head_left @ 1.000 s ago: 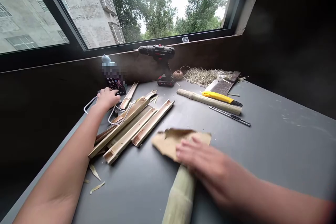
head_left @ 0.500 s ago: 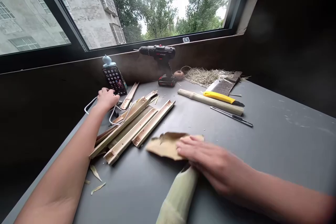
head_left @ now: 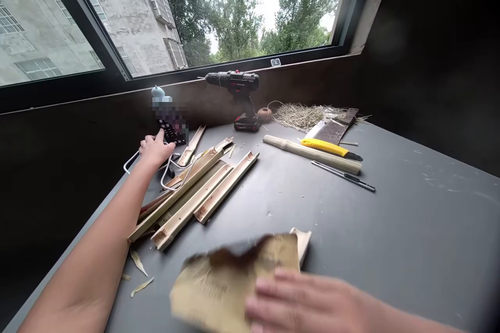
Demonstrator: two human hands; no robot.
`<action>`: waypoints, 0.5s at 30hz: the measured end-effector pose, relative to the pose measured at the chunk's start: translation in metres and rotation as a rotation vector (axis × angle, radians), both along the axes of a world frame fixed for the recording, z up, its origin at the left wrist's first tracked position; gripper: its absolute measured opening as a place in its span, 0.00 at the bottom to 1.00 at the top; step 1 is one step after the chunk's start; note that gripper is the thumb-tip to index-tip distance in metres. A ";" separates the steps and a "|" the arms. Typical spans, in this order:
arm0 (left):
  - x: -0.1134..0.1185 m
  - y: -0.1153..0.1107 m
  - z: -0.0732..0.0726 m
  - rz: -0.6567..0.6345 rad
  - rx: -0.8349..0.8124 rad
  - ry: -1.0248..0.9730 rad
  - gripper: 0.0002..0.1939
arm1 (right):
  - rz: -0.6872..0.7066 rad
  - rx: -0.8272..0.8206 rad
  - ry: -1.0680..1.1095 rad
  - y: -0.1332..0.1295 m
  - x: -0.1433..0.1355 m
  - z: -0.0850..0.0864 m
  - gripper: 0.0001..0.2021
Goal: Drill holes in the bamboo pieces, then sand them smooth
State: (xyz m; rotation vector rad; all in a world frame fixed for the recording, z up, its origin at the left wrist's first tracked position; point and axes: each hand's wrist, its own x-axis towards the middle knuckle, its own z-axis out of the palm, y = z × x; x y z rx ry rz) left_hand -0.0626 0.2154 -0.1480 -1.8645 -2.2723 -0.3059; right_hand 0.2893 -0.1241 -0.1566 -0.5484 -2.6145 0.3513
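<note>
My left hand point(head_left: 157, 151) reaches to the back left, its fingers apart, one fingertip on the screen of a phone point(head_left: 172, 130) that leans upright. Near the front edge, my right hand point(head_left: 308, 302) lies flat and blurred on a sheet of brown sandpaper point(head_left: 234, 281), its fingers stretched along it. One end of a bamboo piece point(head_left: 303, 244) sticks out past the sheet; the rest of it is covered. Split bamboo strips point(head_left: 191, 203) lie beside my left forearm, with a white cable point(head_left: 167, 177) near them.
A black drill point(head_left: 242, 99) stands at the back by a ball of twine point(head_left: 264, 114). Right of it are a pile of thin sticks point(head_left: 299, 116), a cleaver point(head_left: 326, 130), a bamboo rod point(head_left: 289, 146), a yellow-handled tool point(head_left: 324, 145) and a metal knife point(head_left: 344, 176). Shavings point(head_left: 138, 263) lie left.
My right hand and the sandpaper have moved toward me along the bamboo, whose far end now shows. A finger of my left hand has lifted onto the phone's screen, now partly pixelated.
</note>
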 end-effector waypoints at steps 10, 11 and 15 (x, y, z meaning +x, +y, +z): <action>0.000 -0.001 0.001 -0.030 -0.005 -0.043 0.28 | -0.178 0.202 -0.008 -0.002 -0.005 -0.007 0.19; 0.000 -0.001 0.001 -0.030 -0.009 -0.043 0.28 | -0.224 0.233 0.024 -0.002 -0.007 -0.014 0.20; -0.001 0.000 0.001 -0.042 -0.021 -0.041 0.28 | -0.102 0.389 0.141 -0.004 -0.013 -0.040 0.21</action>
